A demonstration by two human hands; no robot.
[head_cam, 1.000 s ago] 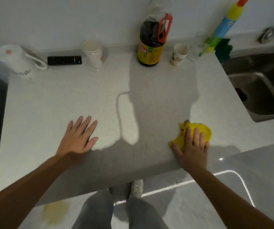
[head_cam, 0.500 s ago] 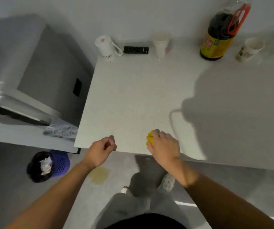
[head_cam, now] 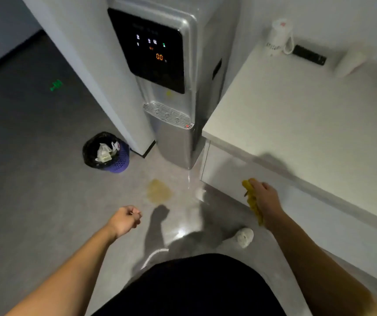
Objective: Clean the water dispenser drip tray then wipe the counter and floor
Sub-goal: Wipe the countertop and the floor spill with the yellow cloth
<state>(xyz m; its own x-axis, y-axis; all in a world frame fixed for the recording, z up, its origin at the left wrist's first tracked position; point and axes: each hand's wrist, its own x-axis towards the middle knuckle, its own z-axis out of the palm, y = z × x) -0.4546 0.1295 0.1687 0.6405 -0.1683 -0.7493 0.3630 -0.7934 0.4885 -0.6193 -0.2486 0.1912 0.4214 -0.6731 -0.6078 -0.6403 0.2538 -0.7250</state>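
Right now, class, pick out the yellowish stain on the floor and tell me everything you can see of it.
The stain is a dull yellow-brown patch with an uneven, roughly rounded outline, lying flat on the grey floor. It looks like a thin spilled liquid or its residue; whether it is wet cannot be told. It sits just in front of the water dispenser, right of the purple bin, ahead of the left hand. Nothing touches it.

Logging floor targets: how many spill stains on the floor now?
1. A yellowish stain on the floor in front of the water dispenser, right of the bin. The person's body may hide more.
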